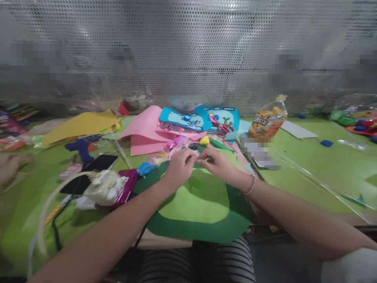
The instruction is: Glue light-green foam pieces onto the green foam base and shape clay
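Note:
My left hand (pixel 179 167) and my right hand (pixel 216 163) meet over the far edge of a dark green foam sheet (pixel 203 230) with a light green piece (pixel 197 204) on top. Both hands have their fingers pinched together on a small item between them; it is too small and blurred to name. My right wrist wears a bead bracelet (pixel 250 186). A small green round piece (pixel 194 182) lies on the light green piece just below the hands.
Pink sheets (pixel 144 133), a yellow sheet (pixel 82 124), a blue printed pouch (pixel 206 117), red-handled scissors (pixel 225 129), a plastic bottle (pixel 268 120), a blue glue gun (pixel 82 147), a black phone (pixel 91 171) and a headband (pixel 47 208) crowd the green table. Perforated metal screen behind. Another person's hand (pixel 10 167) at the left.

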Tool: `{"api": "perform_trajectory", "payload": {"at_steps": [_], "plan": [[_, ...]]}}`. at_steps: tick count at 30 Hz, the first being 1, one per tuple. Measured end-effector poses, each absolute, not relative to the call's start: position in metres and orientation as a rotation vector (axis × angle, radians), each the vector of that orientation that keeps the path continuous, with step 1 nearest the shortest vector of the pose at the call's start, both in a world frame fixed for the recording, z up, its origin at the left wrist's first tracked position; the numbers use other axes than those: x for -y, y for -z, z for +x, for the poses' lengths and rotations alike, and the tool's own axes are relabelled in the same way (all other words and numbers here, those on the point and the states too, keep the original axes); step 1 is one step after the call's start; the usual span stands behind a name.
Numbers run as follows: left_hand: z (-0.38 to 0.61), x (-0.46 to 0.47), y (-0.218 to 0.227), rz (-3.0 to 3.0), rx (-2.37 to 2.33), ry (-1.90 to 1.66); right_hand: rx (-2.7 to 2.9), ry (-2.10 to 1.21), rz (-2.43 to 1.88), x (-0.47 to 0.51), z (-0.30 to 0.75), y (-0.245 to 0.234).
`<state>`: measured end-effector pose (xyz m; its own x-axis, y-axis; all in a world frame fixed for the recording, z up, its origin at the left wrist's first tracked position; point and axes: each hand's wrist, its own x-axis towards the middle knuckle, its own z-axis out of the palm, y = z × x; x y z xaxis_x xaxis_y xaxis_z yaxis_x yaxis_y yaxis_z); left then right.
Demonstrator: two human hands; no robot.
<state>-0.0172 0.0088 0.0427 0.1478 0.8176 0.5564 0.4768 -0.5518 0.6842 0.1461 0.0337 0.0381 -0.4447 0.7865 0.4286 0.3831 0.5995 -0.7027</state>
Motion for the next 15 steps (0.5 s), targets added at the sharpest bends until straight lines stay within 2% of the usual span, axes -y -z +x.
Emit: {"api": "perform_trajectory", "payload": {"at_steps": [5,15], "plan": [[-0.0164,-0.0094,-0.0408,2.178,-1.222,-1.308,2.213,-0.523,-0.863,-0.0325,0.147,-0.0393],[-0.0176,-0.0068,-0.0447,2.246,-1.255,-1.245,2.161,-0.639,-0.84,-0.0333,0.1503,-0.0411]]}}
